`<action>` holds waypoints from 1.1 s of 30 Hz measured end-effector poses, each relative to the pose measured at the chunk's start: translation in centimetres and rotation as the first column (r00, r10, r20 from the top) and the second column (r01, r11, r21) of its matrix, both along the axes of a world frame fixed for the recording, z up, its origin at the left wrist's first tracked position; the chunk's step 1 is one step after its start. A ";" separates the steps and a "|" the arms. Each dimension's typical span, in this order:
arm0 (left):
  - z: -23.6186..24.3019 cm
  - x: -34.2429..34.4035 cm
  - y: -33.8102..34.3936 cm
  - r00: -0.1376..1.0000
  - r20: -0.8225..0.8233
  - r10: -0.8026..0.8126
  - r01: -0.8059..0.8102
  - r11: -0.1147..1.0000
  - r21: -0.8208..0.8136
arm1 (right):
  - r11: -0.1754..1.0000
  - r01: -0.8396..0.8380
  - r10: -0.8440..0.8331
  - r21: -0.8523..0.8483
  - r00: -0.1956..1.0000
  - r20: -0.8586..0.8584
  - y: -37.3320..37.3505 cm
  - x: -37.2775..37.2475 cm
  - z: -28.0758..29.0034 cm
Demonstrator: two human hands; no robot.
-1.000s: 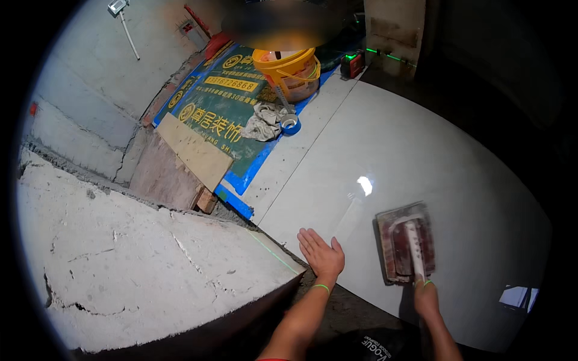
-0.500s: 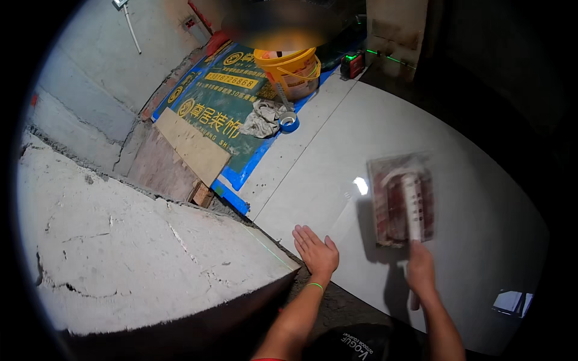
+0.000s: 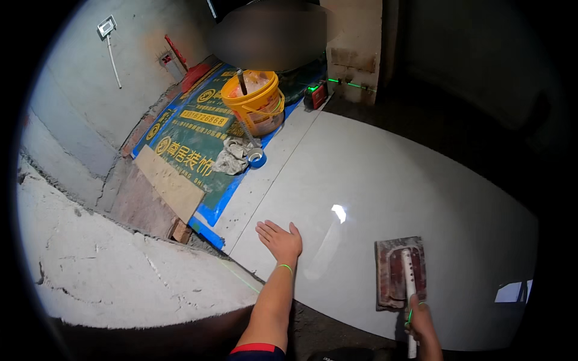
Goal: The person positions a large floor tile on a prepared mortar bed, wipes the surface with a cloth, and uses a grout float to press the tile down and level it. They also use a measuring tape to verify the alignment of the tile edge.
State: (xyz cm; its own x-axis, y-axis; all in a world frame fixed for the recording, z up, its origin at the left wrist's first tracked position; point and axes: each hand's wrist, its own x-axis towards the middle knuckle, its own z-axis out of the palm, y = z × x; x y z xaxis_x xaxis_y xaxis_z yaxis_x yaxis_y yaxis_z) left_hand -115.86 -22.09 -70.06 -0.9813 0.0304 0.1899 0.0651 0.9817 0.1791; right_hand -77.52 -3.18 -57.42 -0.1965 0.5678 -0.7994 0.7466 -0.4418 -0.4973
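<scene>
My left hand point(image 3: 280, 242) lies flat near the left edge of a large pale floor tile point(image 3: 373, 168), fingers stretched out and palm down. In my right hand point(image 3: 422, 323) is the white tubular handle of a tile-beating paddle point(image 3: 395, 274). Its rectangular head is dark red and smeared with grey, and a row of holes runs along the handle. The head sits low over the near right part of the tile; whether it touches the surface, I cannot tell. Green laser light falls across my left wrist and my right hand.
A yellow bucket point(image 3: 257, 111) stands on green sheeting point(image 3: 180, 159) to the far left, near a crumpled cloth point(image 3: 230, 157) and a roll of blue tape point(image 3: 256, 157). Beyond the tile's far corner is a red laser level point(image 3: 315, 96). A rough concrete ledge point(image 3: 120, 271) borders the left.
The paddle has come down and nearer to me from a raised, blurred position above the tile. My left hand stays flat on the tile, while the whole view has shifted.
</scene>
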 end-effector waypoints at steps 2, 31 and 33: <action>0.3 -2.2 0.5 1.000 0.017 0.005 -0.004 1.000 -0.031 | 0.992 0.010 0.000 0.122 0.997 -0.081 3.0 1.1 2.6; 2.0 -6.6 2.2 0.997 0.077 0.014 -0.018 0.998 0.062 | 0.616 -0.059 0.387 0.786 0.892 -0.236 11.8 -25.8 7.9; 2.1 -6.8 2.4 0.993 0.112 0.037 -0.040 0.999 0.021 | 0.727 -0.488 0.401 0.483 0.873 0.278 11.1 -29.7 3.1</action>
State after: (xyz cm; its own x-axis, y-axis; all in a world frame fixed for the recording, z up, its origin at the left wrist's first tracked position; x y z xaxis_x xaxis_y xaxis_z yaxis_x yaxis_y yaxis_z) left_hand -122.66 -19.73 -67.94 -0.9968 -0.0110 0.0795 0.0056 0.9785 0.2062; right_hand -107.26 7.89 -54.34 -0.4421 0.7791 -0.4444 0.8713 0.2553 -0.4192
